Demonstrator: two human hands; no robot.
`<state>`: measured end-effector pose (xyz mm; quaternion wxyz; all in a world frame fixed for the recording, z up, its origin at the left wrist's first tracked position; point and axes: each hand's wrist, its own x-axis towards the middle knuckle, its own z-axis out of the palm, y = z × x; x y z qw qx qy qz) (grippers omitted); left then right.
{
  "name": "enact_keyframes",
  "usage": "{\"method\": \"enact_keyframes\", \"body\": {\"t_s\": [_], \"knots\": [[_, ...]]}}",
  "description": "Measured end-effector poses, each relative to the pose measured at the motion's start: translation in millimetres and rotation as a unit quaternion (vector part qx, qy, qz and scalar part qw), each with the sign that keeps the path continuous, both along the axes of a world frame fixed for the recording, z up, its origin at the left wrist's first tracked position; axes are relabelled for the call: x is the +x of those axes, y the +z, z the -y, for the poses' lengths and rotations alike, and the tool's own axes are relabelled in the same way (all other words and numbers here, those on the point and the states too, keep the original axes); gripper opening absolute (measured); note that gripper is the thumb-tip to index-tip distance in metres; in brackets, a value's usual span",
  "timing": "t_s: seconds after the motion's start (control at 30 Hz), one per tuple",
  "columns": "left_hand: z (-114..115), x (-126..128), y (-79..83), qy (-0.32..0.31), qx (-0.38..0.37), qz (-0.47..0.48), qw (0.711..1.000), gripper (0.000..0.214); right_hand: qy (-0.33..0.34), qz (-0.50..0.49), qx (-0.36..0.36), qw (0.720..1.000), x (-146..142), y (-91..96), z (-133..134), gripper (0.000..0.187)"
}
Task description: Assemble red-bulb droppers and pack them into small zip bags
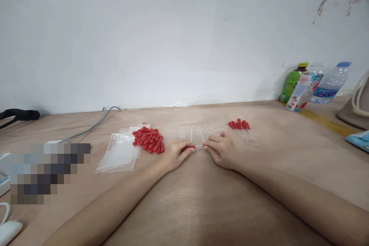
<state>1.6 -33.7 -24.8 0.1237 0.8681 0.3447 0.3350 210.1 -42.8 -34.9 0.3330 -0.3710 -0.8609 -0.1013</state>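
Observation:
My left hand point(175, 154) pinches a red rubber bulb point(188, 147) low over the table. My right hand point(219, 149) pinches a thin clear glass tube point(198, 146) whose end meets the bulb. Behind both hands lies a row of several clear glass tubes point(193, 134). A heap of red bulbs point(148, 140) rests just left of my left hand. To the right of my right hand lie several finished droppers point(242, 130), red bulbs on glass tubes.
Clear plastic bags point(119, 153) lie left of the bulb heap. Bottles point(305, 86) stand at the wall, back right, with a bag point(357, 103) beyond. A grey cable point(92, 125) runs at back left. A white object point(8, 230) sits at the near left edge.

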Motion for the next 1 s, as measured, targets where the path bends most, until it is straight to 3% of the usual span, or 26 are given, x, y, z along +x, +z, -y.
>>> {"method": "enact_keyframes", "body": {"t_s": [0.43, 0.83, 1.0], "knots": [[4.0, 0.7, -1.3, -0.013, 0.02, -0.019, 1.0, 0.016, 0.012, 0.033, -0.035, 0.999, -7.2, 3.3, 1.7, 0.029], [2.4, -1.0, -4.2, -0.02, 0.026, -0.028, 0.999, 0.016, 0.013, 0.052, -0.113, 0.992, -14.4, 2.9, -2.7, 0.029], [2.5, 0.3, -1.6, -0.027, 0.014, -0.03, 0.999, 0.017, 0.012, 0.091, -0.136, 0.986, -11.7, 13.2, 6.5, 0.031]]}}
